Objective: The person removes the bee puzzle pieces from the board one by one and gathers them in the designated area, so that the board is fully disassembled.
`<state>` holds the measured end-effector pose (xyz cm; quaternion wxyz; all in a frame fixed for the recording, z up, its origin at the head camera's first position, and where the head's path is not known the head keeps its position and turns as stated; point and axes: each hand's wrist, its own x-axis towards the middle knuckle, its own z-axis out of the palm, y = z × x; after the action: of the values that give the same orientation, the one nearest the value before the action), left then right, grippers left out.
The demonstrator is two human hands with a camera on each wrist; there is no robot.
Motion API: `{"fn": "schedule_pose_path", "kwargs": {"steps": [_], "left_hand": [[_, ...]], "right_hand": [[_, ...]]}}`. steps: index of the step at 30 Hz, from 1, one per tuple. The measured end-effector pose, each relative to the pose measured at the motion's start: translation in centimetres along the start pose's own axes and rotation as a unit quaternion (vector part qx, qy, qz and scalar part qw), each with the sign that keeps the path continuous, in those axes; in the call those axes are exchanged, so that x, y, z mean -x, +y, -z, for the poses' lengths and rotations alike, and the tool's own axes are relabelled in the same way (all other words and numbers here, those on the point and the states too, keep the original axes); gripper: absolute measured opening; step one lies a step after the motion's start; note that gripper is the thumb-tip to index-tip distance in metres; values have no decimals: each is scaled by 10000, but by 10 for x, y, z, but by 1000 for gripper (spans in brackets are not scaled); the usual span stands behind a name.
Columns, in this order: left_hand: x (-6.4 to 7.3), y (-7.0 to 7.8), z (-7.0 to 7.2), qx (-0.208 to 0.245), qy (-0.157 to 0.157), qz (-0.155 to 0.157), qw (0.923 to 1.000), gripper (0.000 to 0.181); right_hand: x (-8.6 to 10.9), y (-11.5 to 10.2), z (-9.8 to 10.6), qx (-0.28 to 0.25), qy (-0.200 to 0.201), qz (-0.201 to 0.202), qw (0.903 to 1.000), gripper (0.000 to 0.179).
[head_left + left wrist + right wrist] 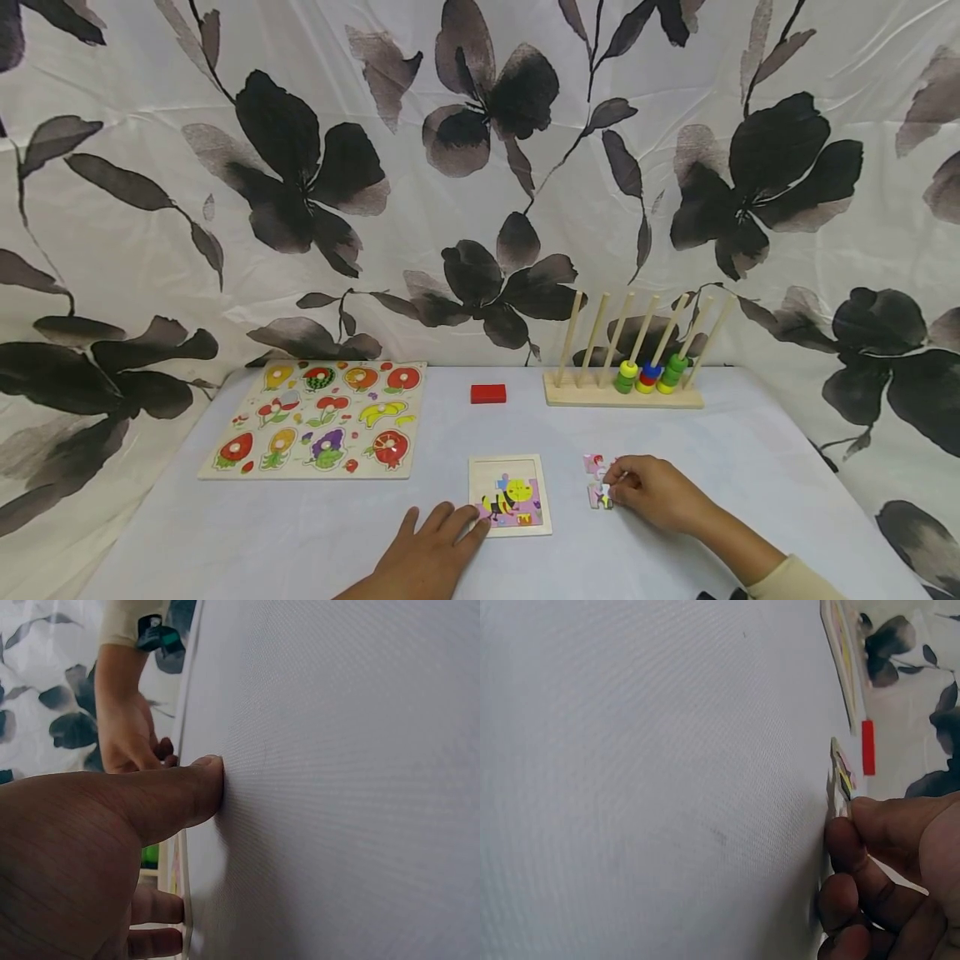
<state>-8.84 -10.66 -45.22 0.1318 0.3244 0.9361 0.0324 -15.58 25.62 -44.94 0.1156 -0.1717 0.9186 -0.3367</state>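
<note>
Jigsaw piece (845,782) is being pinched by right hand (660,492), right of bee puzzle (504,466); left hand (429,550), fingers apart, is covering its near-left corner. Fruit board (300,469) is lying far left, red block (488,394) behind puzzle, bead stacker (622,399) far right.

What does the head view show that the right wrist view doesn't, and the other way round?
Only the head view shows the peg rack with its stacked rings, the left hand and the fruit board's full face.

Only the right wrist view shows, close up, the palm side of the right hand, its curled fingers and the pinch on a puzzle piece.

Both show the red block, the bee puzzle's frame (cut off in the wrist view) and the right hand.
</note>
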Motion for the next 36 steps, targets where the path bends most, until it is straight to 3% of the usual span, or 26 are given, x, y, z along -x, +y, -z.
{"fn": "schedule_pose_path", "kwargs": {"steps": [12, 36], "left_hand": [[2, 0, 0, -30, 115, -85, 9999, 108], [0, -1, 1, 19, -21, -73, 10000, 108]], "right_hand": [[-1, -6, 0, 575, 132, -148, 9981, 5], [-1, -12, -3, 961, 382, -462, 9936, 9]]}}
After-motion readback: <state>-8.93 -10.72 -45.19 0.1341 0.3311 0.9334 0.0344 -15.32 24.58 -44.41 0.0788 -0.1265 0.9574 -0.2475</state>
